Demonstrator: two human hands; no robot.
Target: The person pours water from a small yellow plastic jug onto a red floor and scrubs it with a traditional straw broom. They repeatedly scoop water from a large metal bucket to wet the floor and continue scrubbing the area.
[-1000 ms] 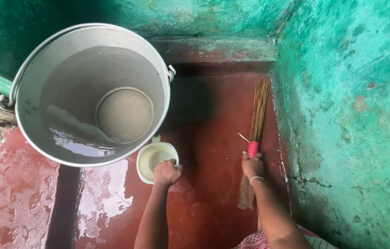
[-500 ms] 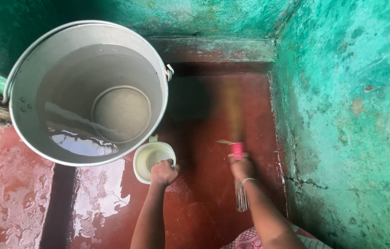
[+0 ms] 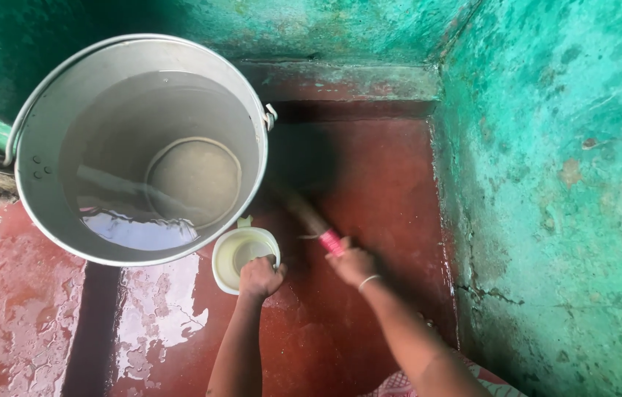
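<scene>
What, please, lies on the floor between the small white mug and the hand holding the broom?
In the head view, only bare, wet red floor lies between the white mug and the right hand gripping the broom; nothing else sits there.

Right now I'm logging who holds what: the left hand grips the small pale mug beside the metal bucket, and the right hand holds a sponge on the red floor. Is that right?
Not quite. The right hand holds a stick broom bound with a pink band, not a sponge; the head view shows it. The rest stands: the left hand grips the small pale mug beside the metal bucket on the red floor.
</scene>
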